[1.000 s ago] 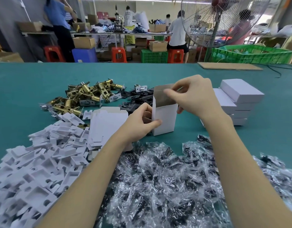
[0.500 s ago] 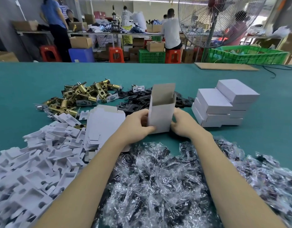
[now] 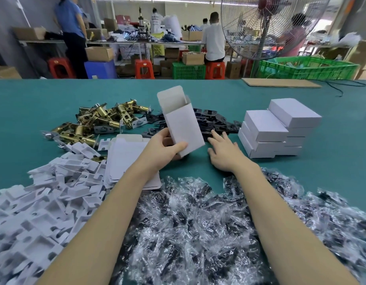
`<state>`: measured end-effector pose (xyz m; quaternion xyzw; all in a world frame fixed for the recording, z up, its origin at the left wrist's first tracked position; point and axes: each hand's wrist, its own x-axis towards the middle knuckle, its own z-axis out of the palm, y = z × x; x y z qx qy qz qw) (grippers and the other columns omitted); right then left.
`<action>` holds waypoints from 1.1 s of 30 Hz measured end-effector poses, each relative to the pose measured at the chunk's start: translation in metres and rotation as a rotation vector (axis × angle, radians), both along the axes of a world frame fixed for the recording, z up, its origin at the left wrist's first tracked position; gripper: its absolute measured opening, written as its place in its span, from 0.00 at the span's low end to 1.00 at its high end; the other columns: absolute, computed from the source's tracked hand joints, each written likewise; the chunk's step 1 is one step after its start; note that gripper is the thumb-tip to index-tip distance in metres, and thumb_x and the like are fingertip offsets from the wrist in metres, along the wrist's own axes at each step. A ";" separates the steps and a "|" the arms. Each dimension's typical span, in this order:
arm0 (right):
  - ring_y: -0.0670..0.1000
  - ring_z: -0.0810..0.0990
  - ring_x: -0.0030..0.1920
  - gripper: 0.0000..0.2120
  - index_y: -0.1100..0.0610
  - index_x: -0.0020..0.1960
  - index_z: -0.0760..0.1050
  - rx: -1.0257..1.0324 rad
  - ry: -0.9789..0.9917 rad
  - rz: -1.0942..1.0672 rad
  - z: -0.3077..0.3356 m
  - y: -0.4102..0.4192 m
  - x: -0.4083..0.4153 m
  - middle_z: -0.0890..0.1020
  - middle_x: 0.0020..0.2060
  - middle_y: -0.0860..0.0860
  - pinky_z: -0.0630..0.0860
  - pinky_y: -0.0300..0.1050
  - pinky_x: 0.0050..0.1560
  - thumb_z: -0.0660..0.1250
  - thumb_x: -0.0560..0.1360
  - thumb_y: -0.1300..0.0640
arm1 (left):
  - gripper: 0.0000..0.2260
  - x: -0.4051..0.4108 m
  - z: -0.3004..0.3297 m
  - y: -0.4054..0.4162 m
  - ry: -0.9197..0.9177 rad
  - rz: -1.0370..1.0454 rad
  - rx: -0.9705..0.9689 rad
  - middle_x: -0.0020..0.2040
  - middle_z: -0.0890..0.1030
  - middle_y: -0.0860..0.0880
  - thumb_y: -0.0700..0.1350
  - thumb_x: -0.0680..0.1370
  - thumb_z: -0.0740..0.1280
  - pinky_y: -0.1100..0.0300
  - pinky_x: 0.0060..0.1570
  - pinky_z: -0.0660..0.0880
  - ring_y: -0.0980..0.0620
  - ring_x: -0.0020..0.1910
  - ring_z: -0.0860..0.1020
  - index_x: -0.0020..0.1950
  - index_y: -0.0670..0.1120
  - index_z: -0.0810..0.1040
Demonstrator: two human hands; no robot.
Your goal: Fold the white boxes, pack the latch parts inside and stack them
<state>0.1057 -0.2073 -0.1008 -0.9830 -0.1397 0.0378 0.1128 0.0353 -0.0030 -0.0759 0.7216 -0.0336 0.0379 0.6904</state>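
White cardboard, the open box (image 3: 183, 128) tilts above the teal counter (image 3: 332, 157), top flap up, its lower end held in the left hand (image 3: 164, 150) with the thumb across the front. The right hand (image 3: 224, 153) lies flat and empty, fingers spread toward the black plates (image 3: 217, 125). Brass latches (image 3: 99, 122) lie left; closed boxes (image 3: 276, 130) are stacked right; bagged parts (image 3: 198, 223) are heaped nearest.

From my seat, the white box (image 3: 183, 128) covers part of the black plates (image 3: 216, 122) at twelve o'clock. The plastic-bagged parts (image 3: 198, 233) blur out and run off the six o'clock edge.
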 end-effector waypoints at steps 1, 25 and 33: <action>0.58 0.43 0.83 0.24 0.57 0.81 0.58 -0.006 0.001 -0.004 0.000 0.000 0.001 0.47 0.84 0.48 0.50 0.68 0.78 0.51 0.87 0.52 | 0.13 0.001 0.000 0.001 0.011 0.012 -0.020 0.56 0.84 0.48 0.38 0.79 0.71 0.60 0.44 0.83 0.51 0.55 0.83 0.59 0.54 0.77; 0.49 0.86 0.38 0.12 0.57 0.56 0.80 1.359 -0.086 -0.104 0.085 -0.020 -0.021 0.83 0.44 0.55 0.82 0.41 0.40 0.70 0.77 0.69 | 0.20 0.002 -0.004 0.001 0.002 0.008 0.101 0.58 0.81 0.48 0.40 0.79 0.72 0.55 0.50 0.83 0.51 0.53 0.82 0.68 0.51 0.71; 0.49 0.87 0.44 0.07 0.60 0.54 0.81 1.360 0.023 0.006 0.116 -0.021 -0.037 0.87 0.43 0.53 0.83 0.41 0.45 0.69 0.79 0.68 | 0.17 -0.007 0.020 -0.006 0.137 -0.006 -0.276 0.62 0.79 0.39 0.35 0.78 0.71 0.58 0.43 0.84 0.45 0.49 0.82 0.65 0.41 0.71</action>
